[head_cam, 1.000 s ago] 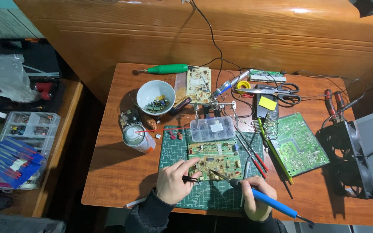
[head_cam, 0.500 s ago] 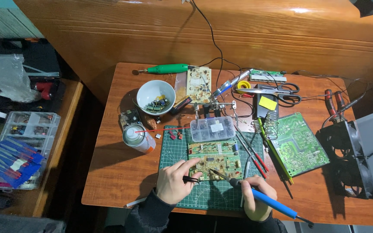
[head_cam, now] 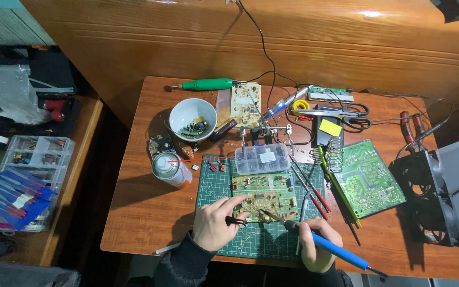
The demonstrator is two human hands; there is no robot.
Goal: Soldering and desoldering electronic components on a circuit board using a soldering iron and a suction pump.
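Observation:
A tan circuit board (head_cam: 265, 197) lies on a green cutting mat (head_cam: 214, 187) at the near side of the wooden table (head_cam: 144, 212). My left hand (head_cam: 216, 223) grips dark tweezers (head_cam: 237, 221) whose tips point at the board's near left edge. My right hand (head_cam: 314, 250) holds a blue-handled soldering iron (head_cam: 331, 248), its metal tip resting on the board's near edge. A clear plastic parts box (head_cam: 262, 158) sits just beyond the board.
A spray can (head_cam: 170, 169) and a white bowl of components (head_cam: 191, 119) stand left of the mat. To the right are a green circuit board (head_cam: 368, 177), a coil iron stand (head_cam: 335, 155), scissors (head_cam: 346, 110) and a black fan (head_cam: 426, 197). A side table at left holds organiser boxes (head_cam: 33, 159).
The tweezers and the soldering iron tip have stayed at the board's near edge; both hands have barely shifted.

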